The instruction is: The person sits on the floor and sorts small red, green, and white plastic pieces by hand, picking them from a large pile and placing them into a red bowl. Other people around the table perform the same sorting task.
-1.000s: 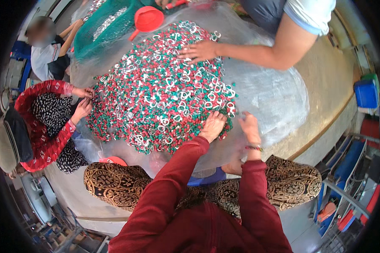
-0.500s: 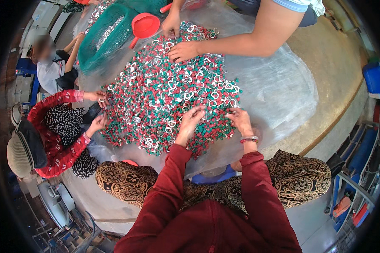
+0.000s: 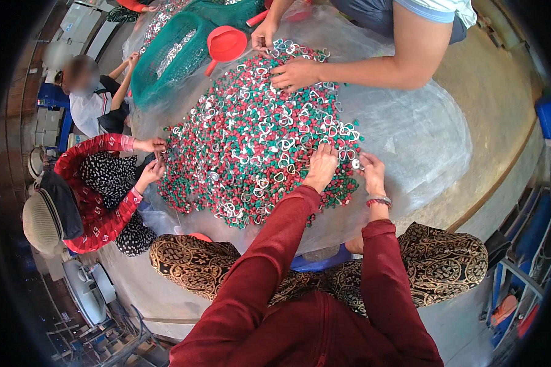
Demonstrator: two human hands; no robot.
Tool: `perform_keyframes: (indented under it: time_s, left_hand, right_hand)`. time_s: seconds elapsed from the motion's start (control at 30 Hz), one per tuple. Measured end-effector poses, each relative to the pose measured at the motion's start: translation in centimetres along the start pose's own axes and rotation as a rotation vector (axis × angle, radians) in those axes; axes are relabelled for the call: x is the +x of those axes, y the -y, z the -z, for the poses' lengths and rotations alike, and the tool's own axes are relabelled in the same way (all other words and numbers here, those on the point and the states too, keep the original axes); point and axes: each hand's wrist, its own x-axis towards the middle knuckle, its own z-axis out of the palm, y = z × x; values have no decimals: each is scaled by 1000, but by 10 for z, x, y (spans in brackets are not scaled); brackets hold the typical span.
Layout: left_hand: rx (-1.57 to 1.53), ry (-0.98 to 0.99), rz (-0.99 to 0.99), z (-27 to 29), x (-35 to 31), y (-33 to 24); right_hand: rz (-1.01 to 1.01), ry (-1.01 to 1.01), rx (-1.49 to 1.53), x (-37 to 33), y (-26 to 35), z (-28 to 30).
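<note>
A wide pile of small red, green and white pieces (image 3: 245,147) lies on a clear plastic sheet, with many pale D-shaped rings (image 3: 286,145) mixed in. My left hand (image 3: 322,165) reaches into the pile's right side, fingers bent together; its fingertips and whatever they pinch are hidden. Just right of it, at the pile's edge, my right hand (image 3: 372,170) pinches a small whitish ring-like piece (image 3: 356,164) between thumb and fingers. Its exact kind is too small to tell. A bracelet circles my right wrist.
Across the pile a co-worker's two hands (image 3: 295,74) work among the pieces. At the left, another person in a patterned red sleeve (image 3: 113,226) handles something small. A red scoop (image 3: 226,44) and green mesh baskets (image 3: 142,79) stand at the far left. Plastic sheet (image 3: 410,140) spreads rightward.
My left hand has moved right and slightly farther into the pile, closer to my right hand. A whitish piece now shows at my right fingertips. The left co-worker's hands have come together.
</note>
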Motion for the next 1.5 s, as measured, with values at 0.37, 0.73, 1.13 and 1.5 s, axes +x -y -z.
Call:
perform_keyframes:
  time_s: [0.37,0.73,1.13,1.5]
  left_hand:
    - [-1668,-8,533,57,-61,29]
    - [-2430,78,598,94,-19,2]
    - [-233,204,231,37,-31,1]
    - [-410,91,256,38,-58,18]
  right_hand:
    - [257,-54,-524,14,-9,-17]
    - [-50,595,985,-1,32,35]
    - [-49,301,202,-4,46,5]
    - [371,-301,-499,15,-19,-27]
